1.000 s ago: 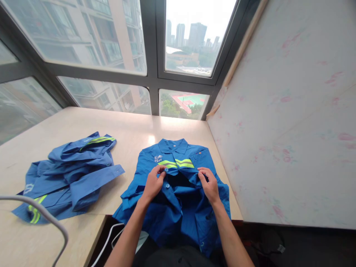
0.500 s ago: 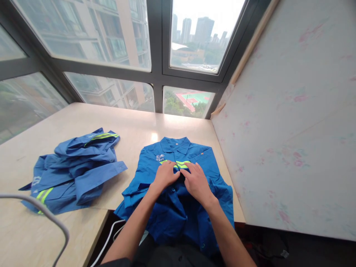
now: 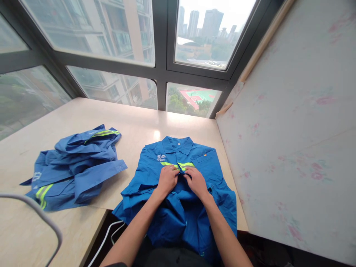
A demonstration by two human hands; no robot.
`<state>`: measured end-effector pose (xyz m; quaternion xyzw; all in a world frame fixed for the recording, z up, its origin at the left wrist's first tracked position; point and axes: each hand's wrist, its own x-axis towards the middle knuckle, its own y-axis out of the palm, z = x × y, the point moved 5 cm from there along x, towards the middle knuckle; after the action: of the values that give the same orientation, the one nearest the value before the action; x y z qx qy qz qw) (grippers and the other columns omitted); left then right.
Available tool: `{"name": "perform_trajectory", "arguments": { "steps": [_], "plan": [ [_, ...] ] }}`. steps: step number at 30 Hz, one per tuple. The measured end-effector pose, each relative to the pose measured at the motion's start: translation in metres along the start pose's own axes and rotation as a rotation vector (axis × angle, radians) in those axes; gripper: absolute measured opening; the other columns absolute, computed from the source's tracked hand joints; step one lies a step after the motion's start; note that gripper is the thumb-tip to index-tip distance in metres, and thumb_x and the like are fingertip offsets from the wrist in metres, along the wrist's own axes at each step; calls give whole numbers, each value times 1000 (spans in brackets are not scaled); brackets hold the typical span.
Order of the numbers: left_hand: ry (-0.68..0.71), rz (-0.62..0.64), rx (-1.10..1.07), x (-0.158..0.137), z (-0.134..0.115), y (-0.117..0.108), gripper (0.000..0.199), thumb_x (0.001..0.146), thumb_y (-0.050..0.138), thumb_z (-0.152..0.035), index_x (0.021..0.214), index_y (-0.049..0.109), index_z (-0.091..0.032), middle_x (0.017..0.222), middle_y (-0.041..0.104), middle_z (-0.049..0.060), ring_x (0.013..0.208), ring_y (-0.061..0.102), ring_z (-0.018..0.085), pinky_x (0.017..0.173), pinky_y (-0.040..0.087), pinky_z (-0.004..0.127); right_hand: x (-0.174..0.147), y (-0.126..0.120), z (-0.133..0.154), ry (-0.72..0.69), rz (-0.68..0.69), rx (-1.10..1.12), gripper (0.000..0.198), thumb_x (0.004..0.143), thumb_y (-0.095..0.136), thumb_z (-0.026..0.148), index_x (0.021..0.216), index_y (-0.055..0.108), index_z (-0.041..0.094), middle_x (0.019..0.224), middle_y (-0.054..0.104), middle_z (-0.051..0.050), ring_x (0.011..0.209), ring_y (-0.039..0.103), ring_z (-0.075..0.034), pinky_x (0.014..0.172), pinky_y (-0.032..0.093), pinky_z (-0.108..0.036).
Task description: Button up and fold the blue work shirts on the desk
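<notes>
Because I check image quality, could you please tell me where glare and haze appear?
Head view: a bright glare spot on the table, behind the handled jacket; head view, through the window: sky nearly white, distant buildings hazy.

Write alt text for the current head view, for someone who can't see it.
A person's left hand and right hand hold the front of a blue jacket at its reflective chest stripe. A crumpled blue garment lies to the left on a pale counter, below windows.
</notes>
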<state>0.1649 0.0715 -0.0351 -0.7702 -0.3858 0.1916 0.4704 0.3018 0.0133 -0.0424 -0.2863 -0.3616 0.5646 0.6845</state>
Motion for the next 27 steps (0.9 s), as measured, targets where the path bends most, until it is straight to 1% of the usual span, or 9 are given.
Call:
{"name": "perform_trajectory", "arguments": {
  "steps": [3,7,10,13,17,20,22,24,27],
  "plan": [
    [40,-35,-104,2,0,2,34,87,52,-8,101,77,-27,111,75,5,117,61,23,102,43,40,-2,-1,-6,20,-44,76,16,89,56,15,94,71,21,114,71,-10,109,63,-25,98,49,-42],
    [40,-18,-183,5,2,8,36,86,52,-8,103,77,-28,106,77,3,105,66,21,95,47,37,-3,-2,-10,7,-106,93,16,89,55,16,94,69,21,112,70,-11,108,62,-26,98,49,-43],
    [-20,-17,-275,7,9,14,35,85,53,-10,102,78,-28,103,77,3,99,68,20,92,48,36,-3,-1,-15,9,-161,104,15,89,56,17,93,69,22,109,71,-10,107,61,-27,96,48,-43],
    [-88,-10,-349,7,18,21,32,83,55,-11,98,79,-27,103,78,3,99,69,20,95,46,37,-1,2,-22,46,-190,121,14,88,57,17,91,69,23,107,72,-8,104,62,-26,92,49,-41],
    [-163,5,-366,6,24,27,30,81,56,-12,95,79,-27,103,78,3,102,68,22,100,42,39,3,7,-33,102,-212,206,8,85,62,22,80,69,23,101,73,-6,98,64,-24,89,48,-38],
    [-193,11,-341,7,22,27,30,79,55,-11,94,77,-26,103,77,3,102,67,21,100,40,39,5,8,-36,102,-233,260,9,84,64,24,76,67,22,97,73,-5,95,64,-24,88,47,-38],
    [-207,4,-304,7,18,26,29,79,53,-12,94,75,-25,104,77,3,102,65,21,98,39,39,5,7,-34,66,-248,250,8,85,63,23,79,67,22,97,72,-6,96,63,-24,88,47,-39],
    [-213,-8,-269,7,13,26,26,80,52,-14,93,72,-25,104,75,3,102,64,22,97,39,39,3,5,-29,-11,-279,235,8,87,60,21,88,69,22,103,71,-8,100,61,-24,90,48,-39],
    [-214,-10,-241,7,9,25,20,82,50,-18,89,68,-24,99,73,3,99,62,21,94,38,39,0,4,-22,-155,-330,210,21,91,54,18,104,70,22,113,67,-10,108,59,-23,94,49,-40]
  ]
}}
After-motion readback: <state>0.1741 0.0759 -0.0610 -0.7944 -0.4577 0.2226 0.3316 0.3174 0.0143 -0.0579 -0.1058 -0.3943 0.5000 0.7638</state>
